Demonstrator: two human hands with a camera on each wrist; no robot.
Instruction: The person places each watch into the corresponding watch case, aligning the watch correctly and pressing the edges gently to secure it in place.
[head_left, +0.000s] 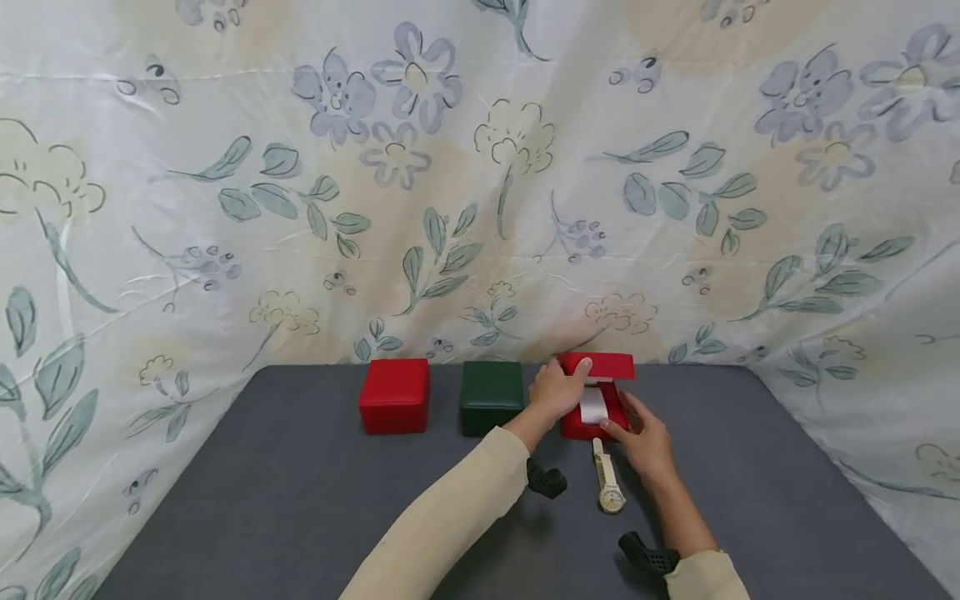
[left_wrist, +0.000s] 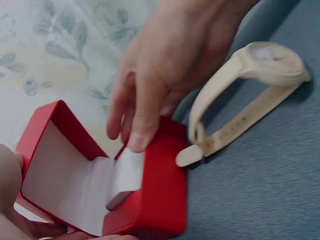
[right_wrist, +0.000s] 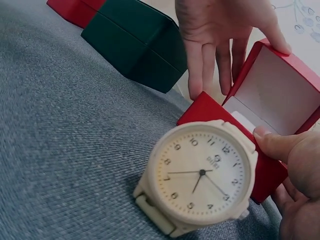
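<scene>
A red watch box (head_left: 579,428) stands with its lid raised at the right back of the table, a white cushion (head_left: 592,405) inside it. My left hand (head_left: 553,393) holds the box from its left, the thumb on the lid's edge. From the right, my right hand (head_left: 651,448) grips the side wall, its thumb over the rim against the cushion, as the left wrist view shows. In front of the box lies a cream wristwatch (head_left: 607,487), touched by neither hand. Its strap is fastened in a loop, and its dial (right_wrist: 205,175) faces the right wrist camera.
Left of the open box stand a closed dark green box (head_left: 491,398) and a closed red box (head_left: 394,397). All are on a dark grey cloth-covered table (head_left: 285,500). A floral curtain (head_left: 450,183) hangs behind the table and along both sides.
</scene>
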